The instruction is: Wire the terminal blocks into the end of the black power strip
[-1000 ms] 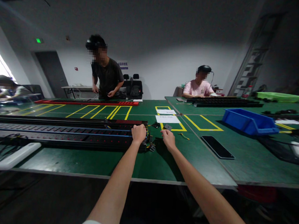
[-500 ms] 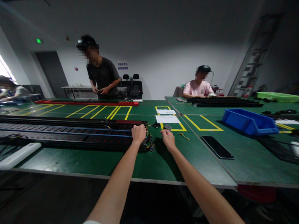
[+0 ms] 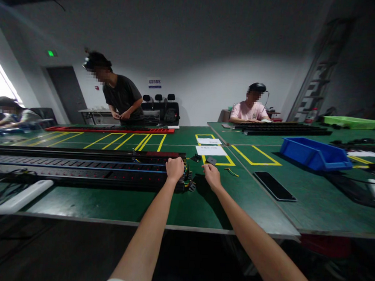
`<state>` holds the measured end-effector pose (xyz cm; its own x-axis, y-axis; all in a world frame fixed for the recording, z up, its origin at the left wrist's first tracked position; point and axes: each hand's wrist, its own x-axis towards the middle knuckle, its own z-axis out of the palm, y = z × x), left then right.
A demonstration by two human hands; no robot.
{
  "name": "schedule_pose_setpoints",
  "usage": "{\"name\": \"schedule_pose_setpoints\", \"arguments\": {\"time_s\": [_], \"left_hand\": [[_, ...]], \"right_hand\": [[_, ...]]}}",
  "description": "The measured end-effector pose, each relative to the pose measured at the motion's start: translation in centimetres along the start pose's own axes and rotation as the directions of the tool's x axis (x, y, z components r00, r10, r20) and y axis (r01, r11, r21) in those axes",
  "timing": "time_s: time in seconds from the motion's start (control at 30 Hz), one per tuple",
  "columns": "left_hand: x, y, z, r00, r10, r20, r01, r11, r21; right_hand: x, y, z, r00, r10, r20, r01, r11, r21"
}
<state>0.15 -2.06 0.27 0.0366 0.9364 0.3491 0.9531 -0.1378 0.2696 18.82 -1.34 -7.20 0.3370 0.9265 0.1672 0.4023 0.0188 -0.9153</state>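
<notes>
Long black rails (image 3: 92, 168) with rows of small red marks lie across the left half of the green table. My left hand (image 3: 174, 169) is closed at their right end, beside a bunch of coloured wires; what its fingers grip is hidden. Just right of the rail end, my right hand (image 3: 211, 176) is closed in a pinch above the table, and anything in it is too small to name. A black connector (image 3: 191, 186) hangs by the rail end. Behind my right hand lies a small dark square part (image 3: 211, 160). A short yellow-green wire (image 3: 232, 172) is to its right.
A phone (image 3: 274, 186) and a blue bin (image 3: 315, 154) lie to the right. At the lower left is a white power strip (image 3: 24, 196) with black cables. Paper labels (image 3: 210, 150) lie beyond my hands. Other people are at the far side and far left.
The person across the table at the left has shifted left and leans lower. My hands have barely moved; the view has shifted slightly.
</notes>
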Motion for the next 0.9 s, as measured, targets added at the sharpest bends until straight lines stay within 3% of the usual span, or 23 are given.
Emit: {"name": "schedule_pose_setpoints", "arguments": {"time_s": [0.43,0.9], "left_hand": [[-0.44,0.3,-0.7,1.0,-0.003,0.01,0.002,1.0,0.009],[-0.15,0.02,-0.2,1.0,0.008,-0.001,-0.008,1.0,0.005]], "right_hand": [[0.09,0.14,0.03,0.999,-0.002,0.037,0.004,0.999,-0.045],[0.04,0.14,-0.02,0.999,-0.007,0.049,0.011,0.997,-0.079]]}}
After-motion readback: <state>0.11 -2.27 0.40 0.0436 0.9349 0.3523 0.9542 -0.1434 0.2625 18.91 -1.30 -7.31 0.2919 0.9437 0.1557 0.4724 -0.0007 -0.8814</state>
